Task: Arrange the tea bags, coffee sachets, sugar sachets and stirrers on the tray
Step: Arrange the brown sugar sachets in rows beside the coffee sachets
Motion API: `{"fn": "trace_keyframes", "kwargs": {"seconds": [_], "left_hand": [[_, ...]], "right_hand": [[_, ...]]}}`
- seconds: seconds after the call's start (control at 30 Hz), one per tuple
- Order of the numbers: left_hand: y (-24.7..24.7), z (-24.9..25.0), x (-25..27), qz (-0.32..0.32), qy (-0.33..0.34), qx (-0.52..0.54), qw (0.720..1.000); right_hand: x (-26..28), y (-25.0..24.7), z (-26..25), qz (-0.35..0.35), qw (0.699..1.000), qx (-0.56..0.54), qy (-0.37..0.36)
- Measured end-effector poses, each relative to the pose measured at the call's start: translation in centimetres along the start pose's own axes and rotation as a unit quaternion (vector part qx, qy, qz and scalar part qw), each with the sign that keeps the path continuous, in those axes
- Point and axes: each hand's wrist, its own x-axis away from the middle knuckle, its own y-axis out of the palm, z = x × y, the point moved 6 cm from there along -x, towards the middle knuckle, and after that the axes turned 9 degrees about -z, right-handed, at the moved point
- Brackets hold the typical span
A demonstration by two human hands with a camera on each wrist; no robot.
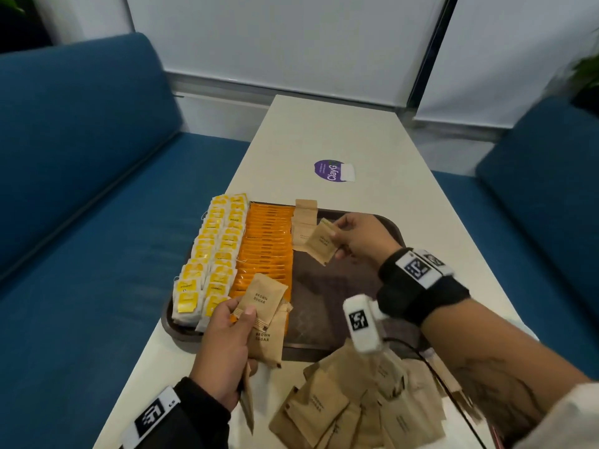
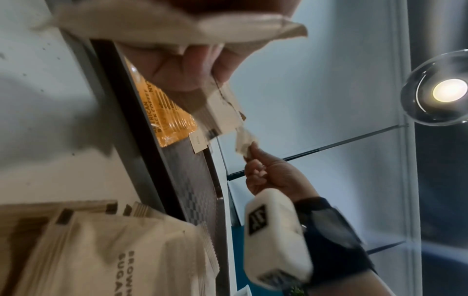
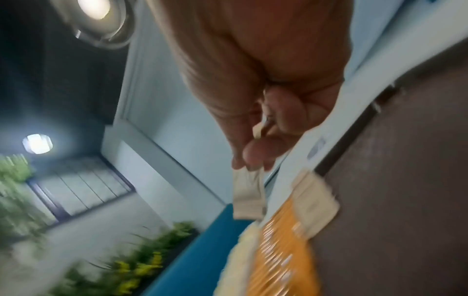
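Note:
A dark brown tray (image 1: 337, 286) lies on the white table. Two rows of yellow tea bags (image 1: 210, 254) fill its left side, with a row of orange coffee sachets (image 1: 267, 247) beside them. Several brown sugar sachets (image 1: 303, 222) start a third row at the tray's far edge. My right hand (image 1: 337, 236) pinches one brown sugar sachet (image 1: 321, 243) just above that row. My left hand (image 1: 233, 314) grips a small stack of brown sugar sachets (image 1: 265, 315) over the tray's near edge. The right wrist view shows the pinched sachet (image 3: 249, 194) hanging below the fingers.
A loose pile of brown sugar sachets (image 1: 359, 406) lies on the table near me, right of the left hand. A purple round sticker (image 1: 329, 170) sits farther along the table. Blue sofas (image 1: 81, 176) flank both sides. The tray's right half (image 1: 356, 270) is bare.

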Motion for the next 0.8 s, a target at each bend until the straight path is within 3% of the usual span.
{"fn": "trace_keyframes", "kwargs": {"seconds": [0.3, 0.4, 0.7, 0.8], "left_hand": [[-1.6, -0.2, -1.0, 0.031, -0.016, 0.046, 0.998], [-2.0, -0.5, -1.2, 0.038, -0.024, 0.057, 0.997], [-2.5, -1.1, -1.7, 0.045, -0.037, 0.047, 0.997], [-2.4, -1.0, -1.7, 0.041, -0.032, 0.039, 0.998]], "right_hand": [[-9.0, 1.8, 1.7, -0.055, 0.991, 0.086, 0.087], [-10.8, 2.5, 2.1, -0.046, 0.984, 0.157, 0.076], [-12.1, 3.1, 1.9, -0.005, 0.968, 0.235, 0.088], [-11.6, 2.7, 2.1, 0.03, 0.976, 0.199, 0.081]]}}
